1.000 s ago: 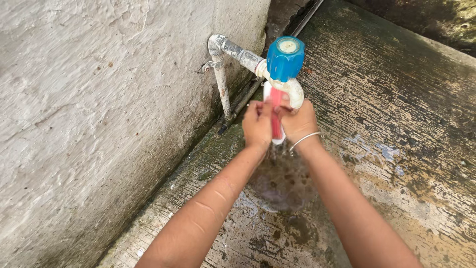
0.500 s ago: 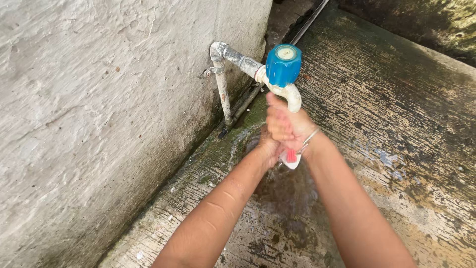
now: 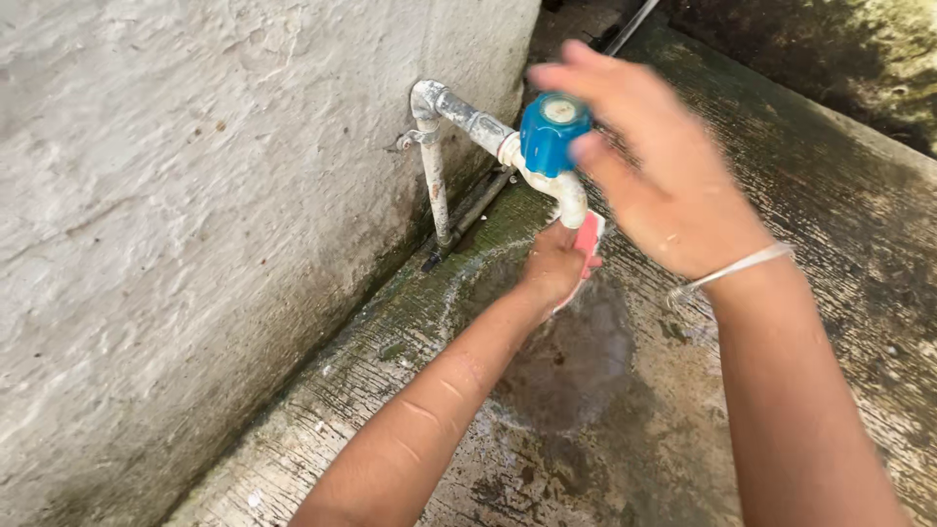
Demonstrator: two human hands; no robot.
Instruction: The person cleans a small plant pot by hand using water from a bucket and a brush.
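Left hand (image 3: pixel 554 265) sits low under the white spout (image 3: pixel 568 200), fingers curled around a small red-and-white object (image 3: pixel 589 237), which pokes out at the hand's two o'clock, right below the outlet. Right hand (image 3: pixel 656 166) is up at the blue tap handle (image 3: pixel 550 133), fingers spread wide and holding nothing, blurred, fingertips just at the knob's three o'clock side. Bracelet (image 3: pixel 737 266) on that wrist. The concrete floor (image 3: pixel 800 176) is wet and dark at six o'clock from the tap. This looks like the rinsing stage, with the tap handle the thing being reached for; turning it would call for closing those fingers squarely around the knob.
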